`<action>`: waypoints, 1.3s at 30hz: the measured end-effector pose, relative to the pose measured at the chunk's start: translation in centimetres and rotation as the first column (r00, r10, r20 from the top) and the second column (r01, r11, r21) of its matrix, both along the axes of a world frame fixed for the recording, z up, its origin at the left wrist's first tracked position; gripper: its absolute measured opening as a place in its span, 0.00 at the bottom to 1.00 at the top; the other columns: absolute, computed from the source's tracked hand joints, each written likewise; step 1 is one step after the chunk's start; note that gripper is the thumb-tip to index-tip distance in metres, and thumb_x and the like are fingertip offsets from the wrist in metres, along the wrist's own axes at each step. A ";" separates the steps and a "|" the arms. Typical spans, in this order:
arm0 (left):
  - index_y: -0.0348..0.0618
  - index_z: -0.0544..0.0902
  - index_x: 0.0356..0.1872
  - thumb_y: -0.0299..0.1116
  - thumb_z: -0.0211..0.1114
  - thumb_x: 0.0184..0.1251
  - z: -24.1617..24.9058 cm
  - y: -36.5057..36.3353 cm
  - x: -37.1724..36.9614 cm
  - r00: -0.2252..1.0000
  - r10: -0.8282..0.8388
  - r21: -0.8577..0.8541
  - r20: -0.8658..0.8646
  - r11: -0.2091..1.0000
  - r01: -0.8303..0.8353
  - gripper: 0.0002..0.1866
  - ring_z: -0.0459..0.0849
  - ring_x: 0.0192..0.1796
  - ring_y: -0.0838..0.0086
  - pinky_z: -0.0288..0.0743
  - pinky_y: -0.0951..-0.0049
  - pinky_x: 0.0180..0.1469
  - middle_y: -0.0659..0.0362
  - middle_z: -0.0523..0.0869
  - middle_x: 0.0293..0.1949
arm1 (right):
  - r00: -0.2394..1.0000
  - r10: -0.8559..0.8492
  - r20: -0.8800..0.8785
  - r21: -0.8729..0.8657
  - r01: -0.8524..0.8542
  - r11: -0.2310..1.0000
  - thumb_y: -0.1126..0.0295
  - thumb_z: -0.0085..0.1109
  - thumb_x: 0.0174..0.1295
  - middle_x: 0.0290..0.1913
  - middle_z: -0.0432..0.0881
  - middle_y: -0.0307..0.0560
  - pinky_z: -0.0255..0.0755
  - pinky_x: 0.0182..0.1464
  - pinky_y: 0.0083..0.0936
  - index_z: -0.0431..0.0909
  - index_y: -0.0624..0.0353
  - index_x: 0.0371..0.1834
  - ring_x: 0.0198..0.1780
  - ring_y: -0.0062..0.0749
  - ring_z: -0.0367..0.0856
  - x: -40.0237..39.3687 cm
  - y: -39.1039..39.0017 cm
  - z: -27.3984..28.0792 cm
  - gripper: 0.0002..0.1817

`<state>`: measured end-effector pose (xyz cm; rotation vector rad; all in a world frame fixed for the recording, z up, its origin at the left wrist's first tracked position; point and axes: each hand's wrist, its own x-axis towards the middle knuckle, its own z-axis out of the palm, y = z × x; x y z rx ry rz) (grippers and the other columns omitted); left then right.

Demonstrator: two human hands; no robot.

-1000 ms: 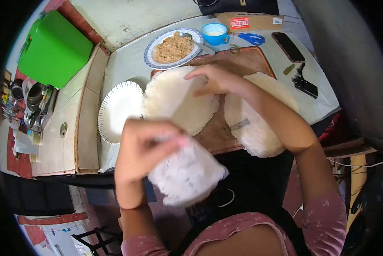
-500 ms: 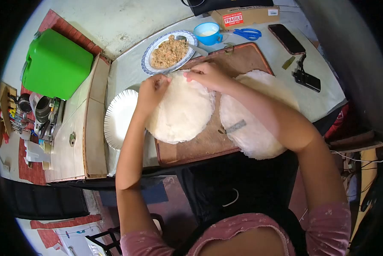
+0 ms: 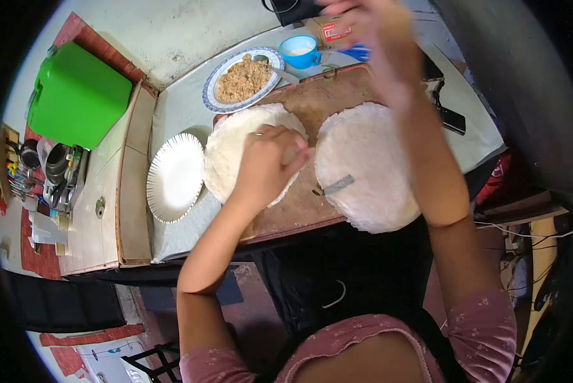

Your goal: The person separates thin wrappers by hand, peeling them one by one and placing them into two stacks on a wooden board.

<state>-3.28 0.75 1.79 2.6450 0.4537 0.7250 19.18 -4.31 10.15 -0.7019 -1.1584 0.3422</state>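
Observation:
My left hand (image 3: pixel 268 165) is over the left round, pale, thin wrapper sheet (image 3: pixel 226 143), with fingers curled and thumb close to the index finger. Its fingertips are partly hidden, so I cannot make out anything in them. My right hand (image 3: pixel 373 32) is raised above the far right of the table, blurred by motion, its fingers apart with nothing visible in them. A second round wrapper (image 3: pixel 366 150) lies to the right, a grey strip (image 3: pixel 339 185) across its lower left. Both wrappers rest on a brown wooden board (image 3: pixel 293 220).
Behind the board stand a blue-rimmed plate (image 3: pixel 210 96) of crumbly filling with a spoon and a blue cup (image 3: pixel 302 59). A white fluted plate (image 3: pixel 175 182) is at left. My right arm partly covers scissors (image 3: pixel 357 53) and a black device (image 3: pixel 451 120). A green container (image 3: pixel 79 96) stands far left.
Both hands have left the far edge of the left wrapper, which now lies flat. My left hand has come nearer and right; my right hand has swung up and right.

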 end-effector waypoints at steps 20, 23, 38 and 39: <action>0.39 0.85 0.33 0.38 0.65 0.67 -0.5 -0.8 -0.2 0.919 -0.052 -0.194 -0.391 0.981 -0.027 0.11 0.82 0.29 0.54 0.73 0.60 0.36 0.48 0.83 0.25 | 0.639 -0.270 0.720 -0.398 0.699 0.594 0.74 0.61 0.63 0.61 0.78 0.62 0.68 0.65 0.35 0.78 0.68 0.55 0.64 0.56 0.75 -0.5 -17.2 -13.0 0.17; 0.38 0.86 0.32 0.42 0.64 0.68 0.1 -0.4 0.2 0.902 -0.026 -0.270 -0.431 0.957 -0.102 0.16 0.83 0.26 0.60 0.76 0.62 0.35 0.52 0.84 0.22 | 0.614 -0.189 0.766 -0.378 0.668 0.641 0.73 0.61 0.62 0.59 0.79 0.62 0.69 0.64 0.36 0.79 0.70 0.54 0.63 0.55 0.76 0.7 -15.5 -12.9 0.18; 0.36 0.80 0.25 0.42 0.61 0.75 -2.4 2.5 0.3 0.987 -0.144 -0.712 -0.068 0.700 0.053 0.21 0.76 0.21 0.83 0.69 0.81 0.24 0.63 0.77 0.17 | 0.594 0.119 0.796 -0.427 0.410 0.806 0.64 0.65 0.58 0.32 0.75 0.51 0.68 0.40 0.44 0.70 0.57 0.36 0.36 0.51 0.75 -9.6 -10.8 -11.4 0.14; 0.36 0.80 0.24 0.41 0.63 0.73 -2.5 2.7 0.2 0.983 -0.174 -0.709 -0.065 0.701 0.077 0.20 0.76 0.21 0.82 0.68 0.80 0.24 0.63 0.77 0.17 | 0.602 0.102 0.792 -0.428 0.430 0.795 0.65 0.65 0.58 0.32 0.75 0.51 0.68 0.40 0.43 0.70 0.57 0.36 0.36 0.51 0.75 -9.7 -10.7 -11.9 0.13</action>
